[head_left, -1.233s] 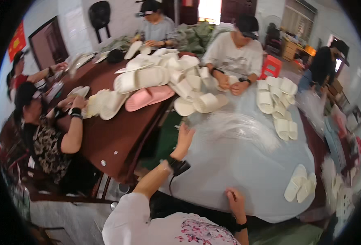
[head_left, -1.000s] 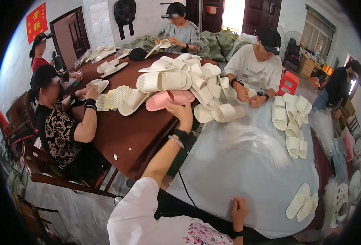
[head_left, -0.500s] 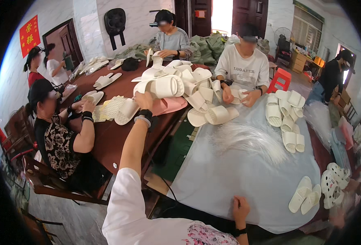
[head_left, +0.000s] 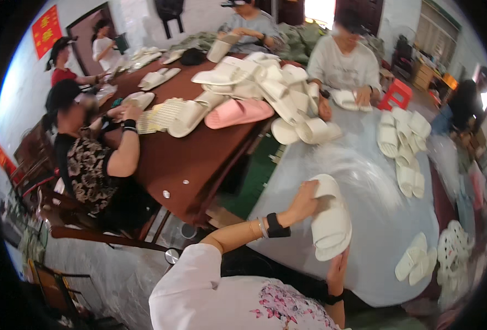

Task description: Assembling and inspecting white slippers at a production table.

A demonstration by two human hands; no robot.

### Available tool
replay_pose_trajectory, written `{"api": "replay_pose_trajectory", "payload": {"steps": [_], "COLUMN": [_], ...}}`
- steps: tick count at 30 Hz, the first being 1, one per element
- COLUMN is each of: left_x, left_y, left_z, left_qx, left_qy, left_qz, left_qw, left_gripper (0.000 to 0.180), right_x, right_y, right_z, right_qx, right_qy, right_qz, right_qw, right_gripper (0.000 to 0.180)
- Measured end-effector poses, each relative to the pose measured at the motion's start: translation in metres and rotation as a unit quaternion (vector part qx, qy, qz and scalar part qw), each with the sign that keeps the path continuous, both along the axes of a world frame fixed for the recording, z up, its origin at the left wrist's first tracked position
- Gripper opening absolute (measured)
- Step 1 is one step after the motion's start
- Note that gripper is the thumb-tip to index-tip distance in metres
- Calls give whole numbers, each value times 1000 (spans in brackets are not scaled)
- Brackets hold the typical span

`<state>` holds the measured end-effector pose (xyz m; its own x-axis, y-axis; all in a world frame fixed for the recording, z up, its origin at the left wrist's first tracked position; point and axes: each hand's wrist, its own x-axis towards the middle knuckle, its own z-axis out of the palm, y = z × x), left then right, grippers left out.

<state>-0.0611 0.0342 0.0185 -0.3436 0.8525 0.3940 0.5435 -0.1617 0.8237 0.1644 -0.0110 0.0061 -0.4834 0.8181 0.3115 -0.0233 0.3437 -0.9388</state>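
Left hand (head_left: 303,202) grasps cream slippers (head_left: 336,214) above the pale-grey table (head_left: 384,242); right hand (head_left: 338,269) is at their lower end, and I cannot tell whether it grips. Clear plastic (head_left: 367,179) lies beyond; 2 white slippers (head_left: 412,256) rest to the right.

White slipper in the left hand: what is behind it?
Grey cloth shows around the slipper. The right hand is at its lower end, partly covered by it. Whatever else the slipper hides cannot be seen.
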Motion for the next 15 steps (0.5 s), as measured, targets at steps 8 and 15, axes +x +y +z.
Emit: {"api": "replay_pose_trajectory", "payload": {"steps": [8, 15], "left_x": [51, 32], "left_y": [24, 45], "left_z": [-56, -31], "left_qx": [45, -74], "left_qy": [109, 84], "left_qz": [-33, -82], "left_qw": [992, 990], "left_gripper": [62, 66], "right_x": [38, 131], "right_y": [-30, -54], "right_z": [42, 82], "right_qx": [-226, -74], "right_qy": [52, 95], "right_qz": [-176, -565], "right_qw": [957, 817], "right_gripper": [33, 28]}}
